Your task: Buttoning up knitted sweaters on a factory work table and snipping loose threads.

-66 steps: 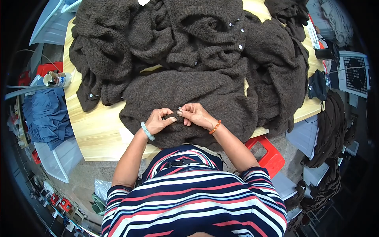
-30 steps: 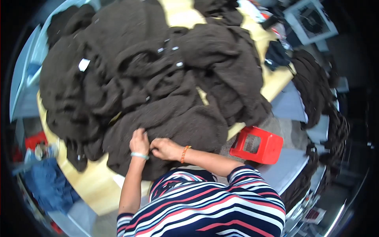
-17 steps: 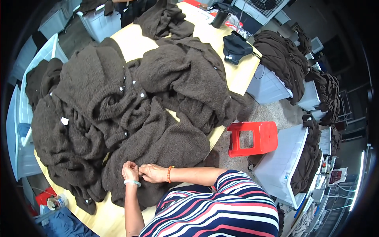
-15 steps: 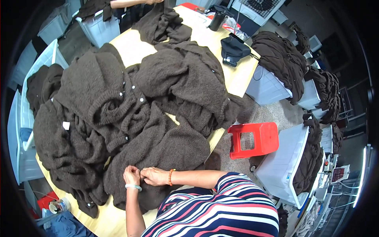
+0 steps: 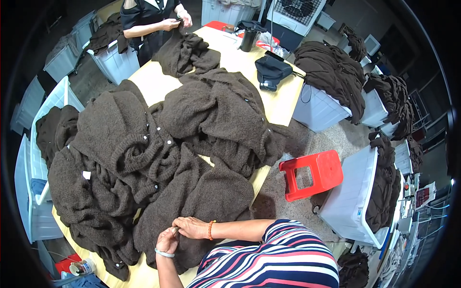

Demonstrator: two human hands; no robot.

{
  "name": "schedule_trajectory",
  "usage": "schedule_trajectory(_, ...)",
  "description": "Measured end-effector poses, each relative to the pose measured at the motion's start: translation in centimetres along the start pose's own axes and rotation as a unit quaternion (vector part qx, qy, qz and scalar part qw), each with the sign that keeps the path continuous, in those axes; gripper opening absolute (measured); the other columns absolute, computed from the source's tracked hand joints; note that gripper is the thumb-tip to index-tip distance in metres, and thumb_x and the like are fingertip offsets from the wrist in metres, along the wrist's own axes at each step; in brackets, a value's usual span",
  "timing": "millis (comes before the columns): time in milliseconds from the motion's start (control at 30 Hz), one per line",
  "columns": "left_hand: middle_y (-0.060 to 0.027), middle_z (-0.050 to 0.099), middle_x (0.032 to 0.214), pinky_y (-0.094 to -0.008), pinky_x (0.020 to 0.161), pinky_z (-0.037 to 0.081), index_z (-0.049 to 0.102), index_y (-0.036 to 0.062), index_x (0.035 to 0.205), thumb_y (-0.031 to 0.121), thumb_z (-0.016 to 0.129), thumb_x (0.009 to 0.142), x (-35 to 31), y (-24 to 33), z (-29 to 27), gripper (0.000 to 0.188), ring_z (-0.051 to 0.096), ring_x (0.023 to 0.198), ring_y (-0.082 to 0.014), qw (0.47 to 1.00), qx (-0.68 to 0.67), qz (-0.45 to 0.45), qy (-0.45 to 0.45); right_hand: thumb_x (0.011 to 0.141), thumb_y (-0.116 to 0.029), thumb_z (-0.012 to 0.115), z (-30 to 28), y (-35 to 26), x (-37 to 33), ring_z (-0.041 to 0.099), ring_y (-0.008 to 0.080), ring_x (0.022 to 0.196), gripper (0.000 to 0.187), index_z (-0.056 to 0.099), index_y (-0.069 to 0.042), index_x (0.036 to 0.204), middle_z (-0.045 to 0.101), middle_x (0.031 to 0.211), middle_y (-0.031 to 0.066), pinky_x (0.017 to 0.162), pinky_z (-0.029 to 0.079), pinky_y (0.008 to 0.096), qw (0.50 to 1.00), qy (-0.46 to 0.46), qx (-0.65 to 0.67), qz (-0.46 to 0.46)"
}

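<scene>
A dark brown knit cardigan (image 5: 211, 192) lies spread on the table's near side, its lower edge reaching toward my body. My left hand (image 5: 168, 240), with a pale bangle on its wrist, is closed in a pinch at this cardigan. Right beside it, my right hand (image 5: 193, 227) is closed too, an orange bead bracelet on its wrist. The fingertips of both hands meet over the knit, and a small brownish bit shows between them. Exactly which part of the garment they pinch is hidden by the fingers.
More brown knit garments (image 5: 110, 125) with white buttons heap over the pale wooden table (image 5: 283, 103). Across it, a co-worker's hands (image 5: 175, 23) hold another garment. A black bag (image 5: 271, 72) and dark cup (image 5: 248, 41) stand far right. A red stool (image 5: 326, 170) and loaded white bins (image 5: 343, 197) are at right.
The view has tilted up, showing more of the co-worker. My hands stay close together, now with the right slightly above the left and their fingertips touching.
</scene>
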State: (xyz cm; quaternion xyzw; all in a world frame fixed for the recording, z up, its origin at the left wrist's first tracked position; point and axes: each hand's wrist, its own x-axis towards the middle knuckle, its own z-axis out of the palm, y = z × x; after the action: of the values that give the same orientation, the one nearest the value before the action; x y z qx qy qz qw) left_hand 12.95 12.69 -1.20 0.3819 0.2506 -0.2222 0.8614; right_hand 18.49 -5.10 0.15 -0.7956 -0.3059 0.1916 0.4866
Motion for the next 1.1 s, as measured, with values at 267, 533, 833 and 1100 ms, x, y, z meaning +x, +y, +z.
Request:
schedule_trajectory(267, -0.0049, 0.064, 0.093, -0.0213, 0.078, 0.048, 0.062, -0.0021, 0.101, -0.002, 0.065, 0.082, -0.3, -0.9, -0.2, 0.019, 0.061, 0.084, -0.0110, 0.992, 0.093, 0.079, 0.025, 0.078, -0.010, 0.058, -0.6, 0.8, 0.2, 0.061, 0.0374, 0.090, 0.022, 0.060, 0.002, 0.096, 0.060, 0.097, 0.0198, 0.080, 0.049, 0.0432, 0.998, -0.044, -0.049, 0.010)
schedule_trajectory(533, -0.0154, 0.065, 0.080, -0.0337, 0.071, 0.051, 0.066, -0.0025, 0.084, -0.002, 0.062, 0.075, -0.8, -1.6, 1.9, 0.010, 0.064, 0.074, -0.0280, 0.754, 0.557, 0.322, 0.134, 0.072, -0.009, 0.058, -0.5, 1.2, 0.3, 0.061, 0.0382, 0.090, 0.020, 0.063, 0.005, 0.085, 0.062, 0.089, 0.0235, 0.082, 0.049, 0.0434, 0.998, -0.051, -0.017, 0.022)
schedule_trajectory(833, -0.0138, 0.066, 0.079, -0.0314, 0.072, 0.050, 0.064, -0.0035, 0.085, -0.001, 0.057, 0.079, 0.1, -2.8, -0.2, 0.009, 0.064, 0.072, -0.0222, 0.799, 0.528, 0.259, 0.126, 0.074, -0.004, 0.060, 0.3, 2.6, 0.4, 0.060, 0.0373, 0.098, 0.022, 0.063, 0.005, 0.094, 0.062, 0.098, 0.0236, 0.086, 0.048, 0.0416, 0.991, -0.125, -0.033, 0.032)
schedule_trajectory(1100, -0.0107, 0.066, 0.077, -0.0286, 0.069, 0.049, 0.065, -0.0031, 0.085, -0.002, 0.059, 0.080, 0.9, -4.1, -0.9, 0.008, 0.063, 0.070, -0.0176, 0.827, 0.474, 0.267, 0.143, 0.078, 0.000, 0.057, 1.0, 3.3, 0.0, 0.060, 0.0376, 0.094, 0.020, 0.063, 0.002, 0.097, 0.060, 0.097, 0.0213, 0.082, 0.049, 0.0421, 0.995, -0.081, -0.025, 0.051)
